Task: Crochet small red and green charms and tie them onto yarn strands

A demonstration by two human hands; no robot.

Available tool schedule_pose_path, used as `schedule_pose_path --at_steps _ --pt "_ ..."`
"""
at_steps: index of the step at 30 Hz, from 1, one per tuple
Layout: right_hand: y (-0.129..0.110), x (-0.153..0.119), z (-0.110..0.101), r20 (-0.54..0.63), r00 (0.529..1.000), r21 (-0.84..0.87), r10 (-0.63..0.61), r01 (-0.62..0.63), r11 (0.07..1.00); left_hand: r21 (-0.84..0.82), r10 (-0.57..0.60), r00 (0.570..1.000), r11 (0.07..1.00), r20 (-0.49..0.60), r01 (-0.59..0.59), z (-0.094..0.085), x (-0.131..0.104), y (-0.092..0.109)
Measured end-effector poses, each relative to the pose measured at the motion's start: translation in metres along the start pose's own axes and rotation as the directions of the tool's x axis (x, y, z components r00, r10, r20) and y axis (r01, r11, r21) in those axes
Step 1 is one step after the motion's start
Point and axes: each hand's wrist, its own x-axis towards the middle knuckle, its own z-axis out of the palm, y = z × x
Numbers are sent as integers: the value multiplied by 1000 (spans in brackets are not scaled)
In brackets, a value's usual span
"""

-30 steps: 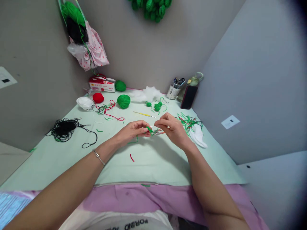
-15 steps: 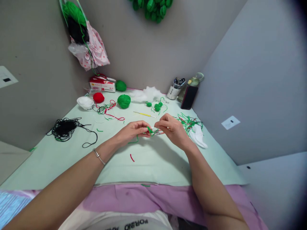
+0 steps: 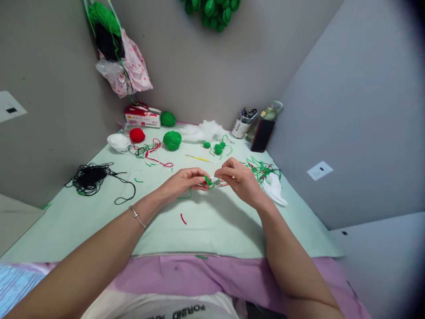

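Between thumb and fingers, my left hand (image 3: 184, 182) pinches a small green yarn piece (image 3: 208, 181) over the middle of the table. A green strand hangs below that hand. My right hand (image 3: 237, 177) is closed just to the right, its fingertips on a thin, pale tool (image 3: 213, 177) whose tip reaches the green piece; what kind of tool cannot be made out. A red and white strip (image 3: 222, 183) shows between the hands. Beyond them lies a yellow-handled hook (image 3: 201, 158).
Black yarn (image 3: 89, 177) spreads at the left, with white (image 3: 118, 142), red (image 3: 137, 135) and green balls (image 3: 171, 140) behind. White stuffing (image 3: 202, 131), a pen cup (image 3: 240, 127) and a phone (image 3: 262, 135) stand at the back. Yarn scraps (image 3: 262, 168) lie right.
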Motion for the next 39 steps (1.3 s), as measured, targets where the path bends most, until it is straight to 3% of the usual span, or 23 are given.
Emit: schedule_pose_path --at_steps 13,19,23,30,33,35,37,39 --pt "-4 0 4 14 1000 110 4 -6 994 9 -8 1000 1000 25 7 0 0 -1" --pt "-9 0 18 -54 994 184 90 -78 980 18 -3 1000 1000 -21 4 0 0 -2" --pt "-16 1 23 -18 998 223 60 -55 973 27 -26 997 999 -74 28 2 0 -3" --pt "-15 -1 28 43 999 102 31 -35 994 93 -56 993 994 -99 66 5 1 -7" --pt "-18 -2 30 13 1000 40 -12 12 999 130 -72 988 987 -135 90 5 3 -12" --pt "-25 -1 30 -78 997 114 -12 21 993 152 -64 985 984 -159 88 5 5 -14" --pt "-32 0 27 -119 989 325 90 -46 945 166 -62 983 982 -174 91 4 6 -16" --pt "-36 1 23 -6 973 592 232 -184 784 164 -72 983 981 -166 100 5 6 -15"
